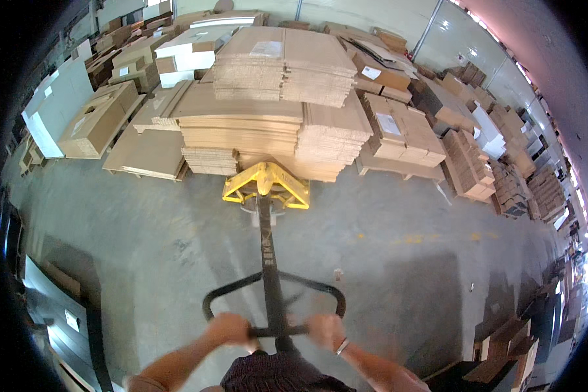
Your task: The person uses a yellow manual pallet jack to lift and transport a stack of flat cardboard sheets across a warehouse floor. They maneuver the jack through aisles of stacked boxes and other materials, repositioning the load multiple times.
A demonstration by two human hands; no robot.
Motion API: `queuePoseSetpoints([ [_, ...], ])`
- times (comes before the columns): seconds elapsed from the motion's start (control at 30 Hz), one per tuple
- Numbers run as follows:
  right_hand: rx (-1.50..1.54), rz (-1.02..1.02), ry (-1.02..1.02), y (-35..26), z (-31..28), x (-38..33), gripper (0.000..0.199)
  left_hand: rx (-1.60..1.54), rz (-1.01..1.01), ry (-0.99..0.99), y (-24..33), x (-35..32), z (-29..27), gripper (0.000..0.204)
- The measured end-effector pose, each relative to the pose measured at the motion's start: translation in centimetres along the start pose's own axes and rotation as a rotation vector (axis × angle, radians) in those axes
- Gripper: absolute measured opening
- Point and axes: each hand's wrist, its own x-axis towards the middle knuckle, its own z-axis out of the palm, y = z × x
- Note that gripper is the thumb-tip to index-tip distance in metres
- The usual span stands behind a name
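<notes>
A yellow pallet jack (265, 179) stands ahead of me, its front end against a tall load of stacked flat cardboard (242, 124). Its long black handle (266, 242) slopes back toward me and ends in a looped grip. My left hand (230, 328) is closed round the left part of the crossbar. On the right part, my right hand (324, 330) is wrapped round the same bar, a light band at its wrist. Both hands are slightly blurred. The jack's forks are hidden beneath the load.
Flat cardboard boxes on a pallet (405, 134) stand right of the load, and more flat cardboard (144, 153) lies on its left. A dark panel stack (62, 313) is at near left. Open cardboard boxes (509, 346) sit at near right. Grey floor (385, 228) lies between.
</notes>
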Motion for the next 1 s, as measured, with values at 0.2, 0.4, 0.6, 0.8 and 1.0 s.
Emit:
queuePoseSetpoints([
  [0.2,0.021,0.082,-0.152,-1.3,3.0,-0.9,0.021,-0.095,0.103,0.038,-0.4,0.3,3.6,0.047],
  [0.4,-0.171,-0.011,0.074,-0.6,-8.3,5.0,0.019,-0.122,0.036,0.234,-2.7,-2.8,-8.9,0.037],
  [0.6,-0.076,0.098,-0.067,0.0,5.6,-1.1,0.02,-0.089,0.065,0.124,0.1,0.6,4.3,0.038],
  [0.8,0.024,0.0,-0.095,-1.7,-1.7,0.2,0.022,-0.06,0.104,0.135,-2.1,0.9,2.6,0.042],
  [1.0,-0.117,0.043,-0.033,-0.1,-7.3,4.2,0.022,-0.043,0.036,0.197,-2.4,-2.4,-9.8,0.034],
])
